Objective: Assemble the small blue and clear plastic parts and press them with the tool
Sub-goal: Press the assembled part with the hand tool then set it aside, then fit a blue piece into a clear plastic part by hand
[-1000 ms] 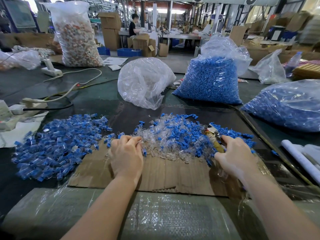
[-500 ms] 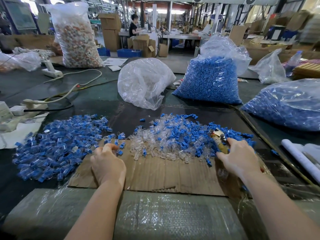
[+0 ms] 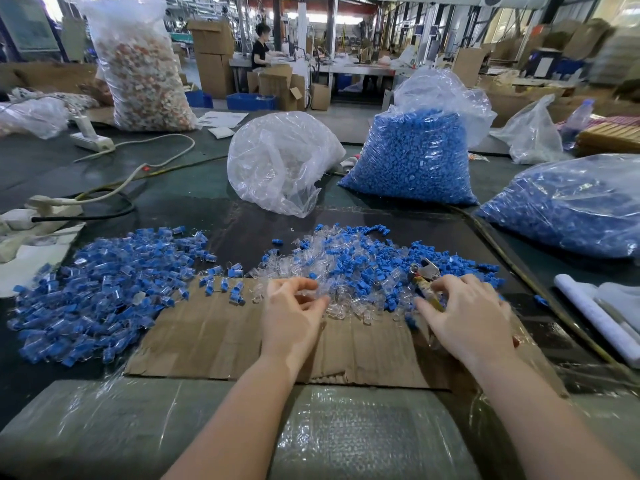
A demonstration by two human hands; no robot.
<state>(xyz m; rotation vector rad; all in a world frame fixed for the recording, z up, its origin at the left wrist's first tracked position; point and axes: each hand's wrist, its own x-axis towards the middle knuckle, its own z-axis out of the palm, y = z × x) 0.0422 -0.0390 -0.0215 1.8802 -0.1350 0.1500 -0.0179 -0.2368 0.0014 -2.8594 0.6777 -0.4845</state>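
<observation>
Item 1, loose stock: mixed heap of blue and clear parts (image 3: 363, 268), unjoined, on the table just beyond the cardboard sheet (image 3: 214, 337) and spilling onto its far edge. This is what is left to do, and it is a sizeable heap.

Item 2, my left hand (image 3: 294, 313): at the near edge of that heap, fingers curled in among clear pieces. It looks to be picking one up; I cannot tell whether a part is actually pinched.

Item 3, my right hand (image 3: 467, 317): fingers spread over the right side of the heap, holding the pressing tool (image 3: 424, 277) by its yellow handle, metal head pointing away from me.

Item 4, finished stock: pile of joined blue-in-clear pieces (image 3: 104, 292), to my left, partly on the cardboard's corner. A few stragglers (image 3: 225, 284) lie between the two piles. By my reckoning this pile is larger than the loose heap.

Item 5, reserve stock, farther back: a bag of clear parts (image 3: 280, 161), a full bag of blue parts (image 3: 412, 161), and a second blue bag (image 3: 568, 206) at far right. I judge the job far from finished overall.

Item 6, surroundings: power strip and cables (image 3: 93, 142) at left; tall bag of mixed pieces (image 3: 142, 71) behind; another worker at a distant bench.
</observation>
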